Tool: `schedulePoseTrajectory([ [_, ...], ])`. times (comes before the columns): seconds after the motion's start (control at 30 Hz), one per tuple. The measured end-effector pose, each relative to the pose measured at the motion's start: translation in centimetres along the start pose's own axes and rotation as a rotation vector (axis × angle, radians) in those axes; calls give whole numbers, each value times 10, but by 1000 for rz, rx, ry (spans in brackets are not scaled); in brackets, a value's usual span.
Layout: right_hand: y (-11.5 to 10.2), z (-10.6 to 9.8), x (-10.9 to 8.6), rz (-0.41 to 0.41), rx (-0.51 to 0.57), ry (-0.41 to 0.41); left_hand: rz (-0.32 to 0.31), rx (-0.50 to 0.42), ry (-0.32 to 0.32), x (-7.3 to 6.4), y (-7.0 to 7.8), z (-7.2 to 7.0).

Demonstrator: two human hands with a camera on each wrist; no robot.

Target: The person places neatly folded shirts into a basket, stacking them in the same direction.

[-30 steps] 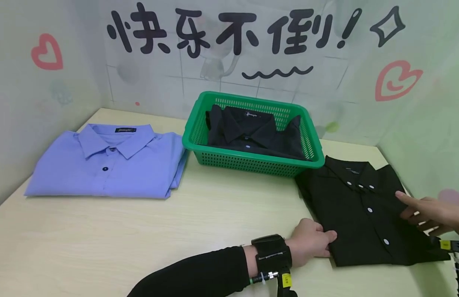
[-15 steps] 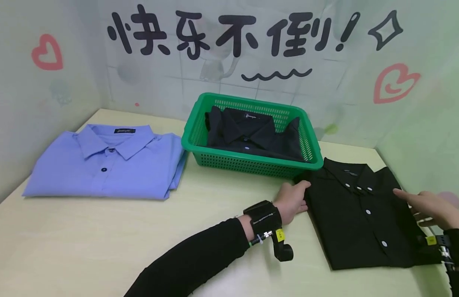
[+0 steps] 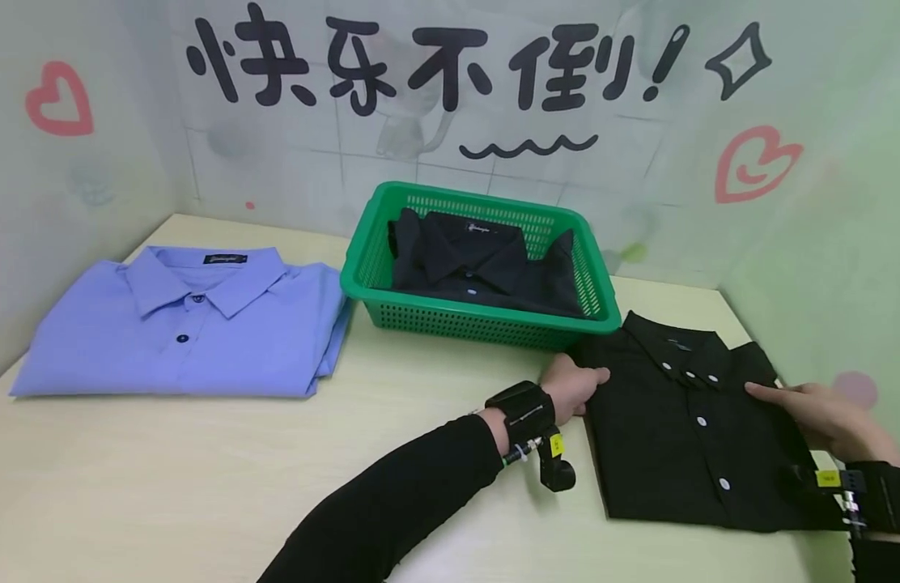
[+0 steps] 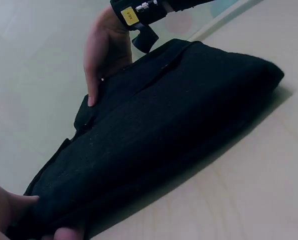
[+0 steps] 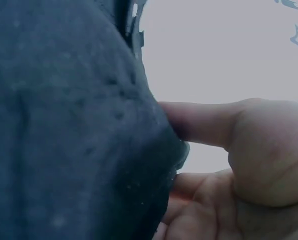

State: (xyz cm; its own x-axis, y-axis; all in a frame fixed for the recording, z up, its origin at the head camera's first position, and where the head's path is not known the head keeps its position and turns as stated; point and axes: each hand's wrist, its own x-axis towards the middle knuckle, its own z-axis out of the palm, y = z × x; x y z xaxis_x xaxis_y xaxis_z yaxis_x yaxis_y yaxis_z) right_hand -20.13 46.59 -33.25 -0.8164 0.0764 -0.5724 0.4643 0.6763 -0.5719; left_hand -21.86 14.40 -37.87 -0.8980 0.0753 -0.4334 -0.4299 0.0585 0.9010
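The folded black shirt (image 3: 657,441) rests on the desk (image 3: 202,486) beside the green basket (image 3: 486,325). Left hand (image 3: 569,389) and right hand (image 3: 829,413) pinch its opposite edges, thumbs above, fingers tucked under, likely to keep the folded layers together.

On the table (image 3: 166,478), the left shirt (image 3: 166,348) lies left of the basket (image 3: 450,317), the middle shirt (image 3: 479,267) inside it, the right shirt (image 3: 661,437) to its front right. The left hand (image 3: 569,387) is at that shirt's left edge, the right hand (image 3: 829,414) at its right.
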Motion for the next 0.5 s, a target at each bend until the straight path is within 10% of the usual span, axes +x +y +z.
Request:
schedulePoseTrajectory([
  [0.5,26,-7,0,-43,10,-139,-68,-153,-148,-36,-19,-11],
])
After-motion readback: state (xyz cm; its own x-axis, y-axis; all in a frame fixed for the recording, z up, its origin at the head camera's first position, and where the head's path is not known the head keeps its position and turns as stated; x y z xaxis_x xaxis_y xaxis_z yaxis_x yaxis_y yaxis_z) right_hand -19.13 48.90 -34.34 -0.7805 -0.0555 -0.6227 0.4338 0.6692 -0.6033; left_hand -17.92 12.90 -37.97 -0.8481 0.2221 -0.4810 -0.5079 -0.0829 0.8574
